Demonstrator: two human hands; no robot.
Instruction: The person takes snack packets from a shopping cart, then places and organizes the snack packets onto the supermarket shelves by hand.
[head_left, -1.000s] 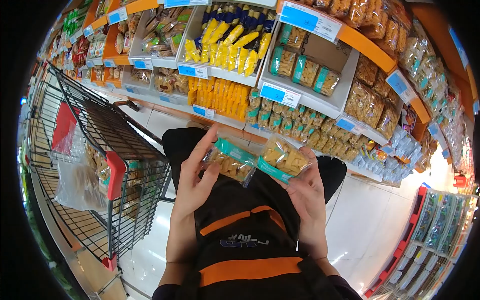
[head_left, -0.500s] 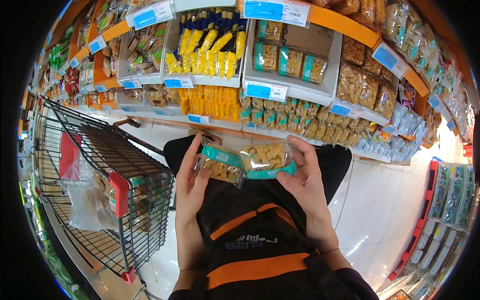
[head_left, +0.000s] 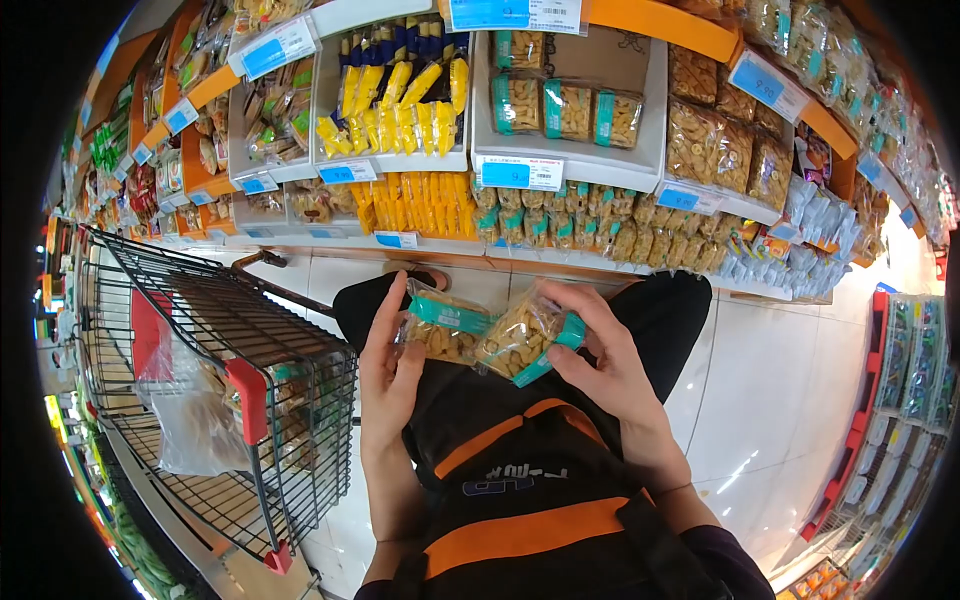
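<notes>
My left hand (head_left: 392, 355) grips a clear snack packet (head_left: 445, 345) with a teal label band, full of tan crunchy-looking pieces. In my right hand (head_left: 600, 350) is a second, similar packet (head_left: 520, 335), tilted, its teal band toward my palm. The two packets meet or overlap in front of my lap, above the black apron (head_left: 520, 450) with orange stripes. More packets of the same look (head_left: 568, 110) sit in a grey shelf tray (head_left: 640, 165) ahead of me.
A wire shopping cart (head_left: 300, 400) with red corner pieces stands at my left, holding a plastic bag (head_left: 200, 430) and packets. Ahead, shelves carry yellow packets (head_left: 405, 125) and price tags (head_left: 520, 172). A red-edged rack (head_left: 850, 420) stands at right on the tiled floor (head_left: 735, 400).
My right hand has turned its packet from roughly level to a slant, bringing it against the left one. The left hand's packet stays nearly the same. The view has shifted slightly.
</notes>
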